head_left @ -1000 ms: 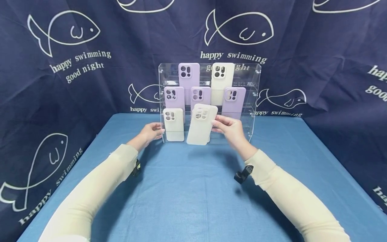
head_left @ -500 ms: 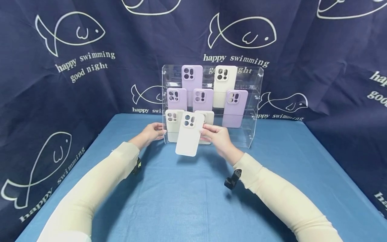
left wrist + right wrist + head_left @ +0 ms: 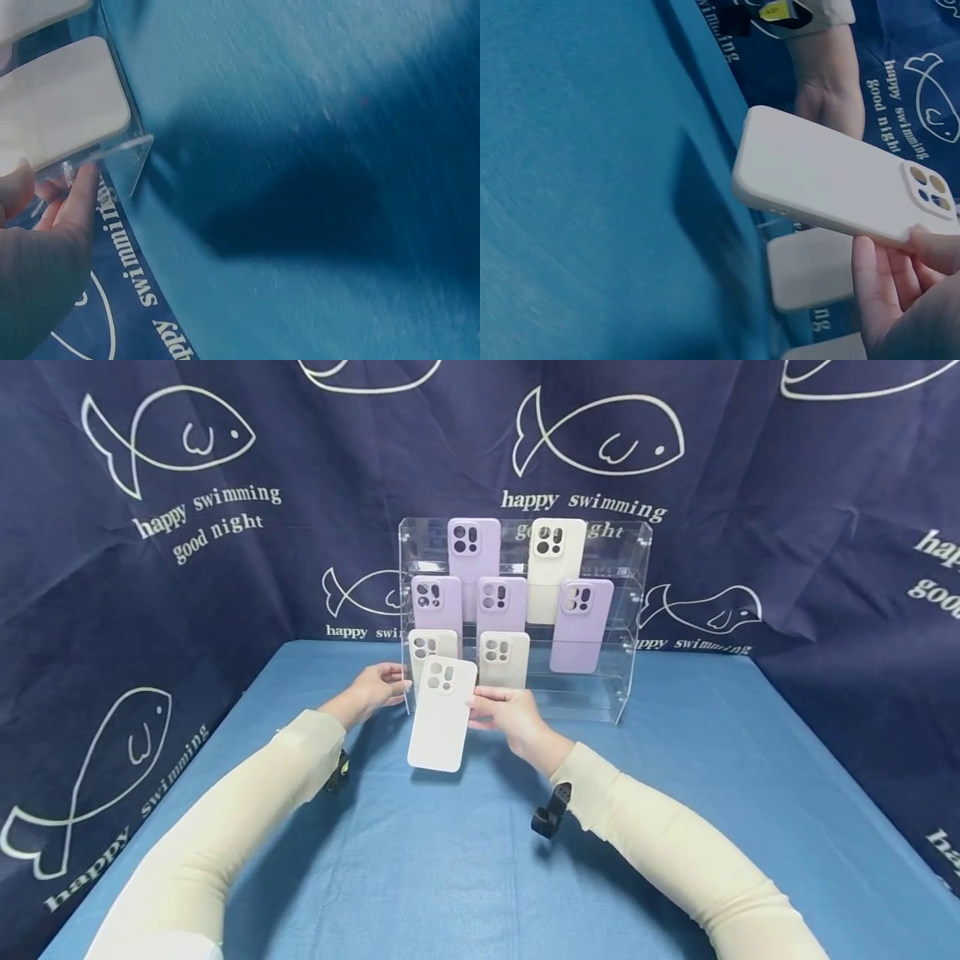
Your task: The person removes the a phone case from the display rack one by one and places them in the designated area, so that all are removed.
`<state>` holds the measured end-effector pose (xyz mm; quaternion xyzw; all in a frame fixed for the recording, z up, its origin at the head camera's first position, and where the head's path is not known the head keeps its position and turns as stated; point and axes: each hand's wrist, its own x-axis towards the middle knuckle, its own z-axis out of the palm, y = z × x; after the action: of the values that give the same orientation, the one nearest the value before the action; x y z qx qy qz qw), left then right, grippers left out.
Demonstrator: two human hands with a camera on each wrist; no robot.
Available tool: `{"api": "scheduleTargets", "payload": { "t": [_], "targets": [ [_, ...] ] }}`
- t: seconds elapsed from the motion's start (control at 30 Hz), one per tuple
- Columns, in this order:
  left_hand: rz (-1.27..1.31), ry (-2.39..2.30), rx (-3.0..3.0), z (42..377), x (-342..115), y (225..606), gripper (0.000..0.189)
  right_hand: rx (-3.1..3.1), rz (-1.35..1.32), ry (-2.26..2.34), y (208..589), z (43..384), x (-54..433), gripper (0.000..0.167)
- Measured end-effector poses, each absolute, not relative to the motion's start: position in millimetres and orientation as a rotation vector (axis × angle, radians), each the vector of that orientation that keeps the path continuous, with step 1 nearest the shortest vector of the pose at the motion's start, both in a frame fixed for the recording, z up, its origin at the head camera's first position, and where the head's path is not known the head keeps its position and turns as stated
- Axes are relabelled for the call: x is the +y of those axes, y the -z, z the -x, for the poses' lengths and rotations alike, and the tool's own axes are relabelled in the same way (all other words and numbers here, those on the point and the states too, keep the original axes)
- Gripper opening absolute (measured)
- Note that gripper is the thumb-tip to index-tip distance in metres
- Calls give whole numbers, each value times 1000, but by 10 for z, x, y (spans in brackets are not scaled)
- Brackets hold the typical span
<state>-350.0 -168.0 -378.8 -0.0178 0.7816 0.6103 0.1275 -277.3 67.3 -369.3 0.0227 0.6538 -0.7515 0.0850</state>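
Note:
My right hand (image 3: 516,720) pinches a white phone case (image 3: 440,717) by its right edge, thumb in front and fingers behind. The case hangs tilted in front of the lower left of a clear acrylic display stand (image 3: 611,700), its camera cutouts at the top. In the right wrist view the white phone case (image 3: 817,169) lies well above its shadow on the cloth. With thumb and fingers on either side of the panel, my left hand (image 3: 52,247) holds the left side of the stand; the held case partly covers a white case (image 3: 424,642) on the bottom tier.
Another white case (image 3: 504,658) stands on the bottom tier. Purple cases (image 3: 582,627) fill places on the middle tier; one purple (image 3: 475,547) and one white case (image 3: 556,560) stand on top. Blue cloth (image 3: 420,877) covers the table, before a fish-printed curtain (image 3: 337,468).
My right hand has drawn the white phone case away from the bottom tier, leftward and toward me, uncovering the white case behind it. The left hand stays at the stand's side.

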Motion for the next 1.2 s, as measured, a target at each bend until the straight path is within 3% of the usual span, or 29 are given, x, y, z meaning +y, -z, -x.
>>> {"api": "scheduleTargets", "payload": {
  "t": [1.2],
  "targets": [
    [79, -1598, 2386, 3507, -1659, 3702, 51, 1715, -315, 1977, 4004, 2883, 255, 30]
  ]
}}
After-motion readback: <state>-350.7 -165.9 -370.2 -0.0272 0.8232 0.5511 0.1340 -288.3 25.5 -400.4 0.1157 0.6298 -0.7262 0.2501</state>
